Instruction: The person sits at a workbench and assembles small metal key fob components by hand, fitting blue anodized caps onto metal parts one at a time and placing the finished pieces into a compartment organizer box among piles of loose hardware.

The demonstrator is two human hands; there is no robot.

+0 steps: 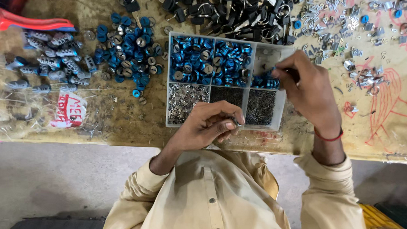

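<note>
Presently we pinch a small dark lock part (234, 122) between the thumb and fingertips of our left hand (207, 126), over the compartment tray's (280, 110) near edge. Our right hand (306, 86) (fingers bunched together) dips into the blue lock cylinders (264, 81).

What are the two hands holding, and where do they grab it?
The left hand pinches a small dark part at its fingertips. The right hand reaches into the tray's top right compartment; whether it grips anything cannot be told.
</note>
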